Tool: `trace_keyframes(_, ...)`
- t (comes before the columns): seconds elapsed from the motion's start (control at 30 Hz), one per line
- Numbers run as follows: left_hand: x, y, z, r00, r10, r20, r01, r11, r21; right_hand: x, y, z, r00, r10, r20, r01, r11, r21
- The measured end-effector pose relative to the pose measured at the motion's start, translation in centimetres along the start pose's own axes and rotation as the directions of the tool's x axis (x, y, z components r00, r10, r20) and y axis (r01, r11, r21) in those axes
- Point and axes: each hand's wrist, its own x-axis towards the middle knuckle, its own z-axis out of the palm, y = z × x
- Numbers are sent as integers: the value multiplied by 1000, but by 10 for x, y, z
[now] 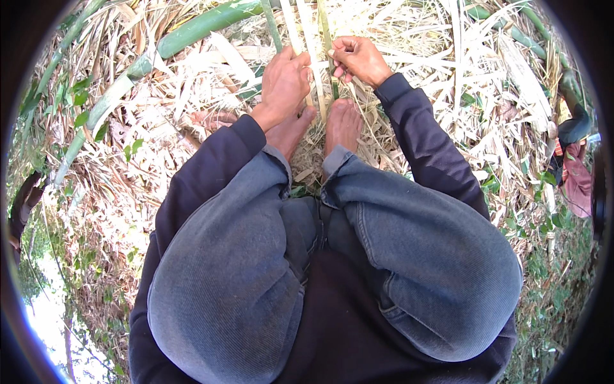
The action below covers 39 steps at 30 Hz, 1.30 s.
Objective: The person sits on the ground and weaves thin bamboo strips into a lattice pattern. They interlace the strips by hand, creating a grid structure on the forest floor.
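Note:
Above my bare feet, my left hand is closed, its fingers curled around the near end of a pale bamboo strip. A green bamboo strip also runs down to that hand, and I cannot tell whether it is gripped too. My right hand pinches a narrow yellow-green bamboo strip between thumb and fingers. Between the hands runs another pale strip, reaching down toward my feet. My left foot is beside the left hand; my right foot lies just below the right strip's lower end.
Thick green bamboo poles lie at the upper left, another pole at the upper right. Dry leaves and shavings cover the ground. At the right edge is a reddish cloth. My bent knees in jeans fill the lower middle.

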Motion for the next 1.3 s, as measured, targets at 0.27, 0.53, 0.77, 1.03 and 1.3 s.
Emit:
trace_keyframes(0.27,0,2,-4,999,-30,19,30,1000,1,0,-2,-1,1000,16,6,-16,1000,-9)
trace_keyframes(0.53,2,3,-5,999,-24,29,24,1000,-17,-2,-4,-4,999,42,-6,-42,999,-3)
trace_keyframes(0.77,-4,-1,-18,995,-99,21,101,964,-246,1,6,-7,1000,0,-1,0,999,40)
trace_keyframes(1.03,-25,-33,-34,992,-83,-92,81,996,-20,-25,-2,-13,854,-507,-116,283,640,-714)
trace_keyframes(1.3,-29,-37,-31,993,-114,-29,114,993,-4,-29,15,-12,791,-608,-66,318,501,-805)
